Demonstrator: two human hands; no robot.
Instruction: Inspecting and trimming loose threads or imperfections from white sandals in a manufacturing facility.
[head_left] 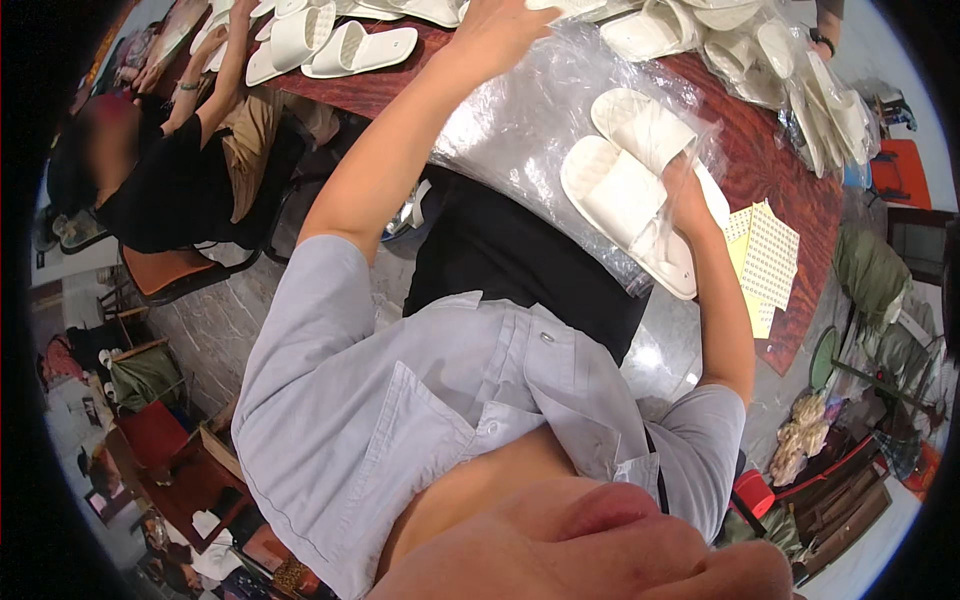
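My right hand grips a pair of white open-toed slippers, the near slipper lying beside the far slipper. Its fingertips are partly hidden among the slippers. Thin clear plastic bags lie spread beneath the pair, and some film crumples around its right side. At the top edge my left hand reaches over the far end of the plastic, close to more white slippers. One finger of it stretches out to the right; the other fingertips are cut off by the picture's edge.
White slippers line the reddish table at the far left, and bagged slippers heap up at the far right. Sticker sheets rest by my right forearm. A co-worker sits at the left, hands on slippers.
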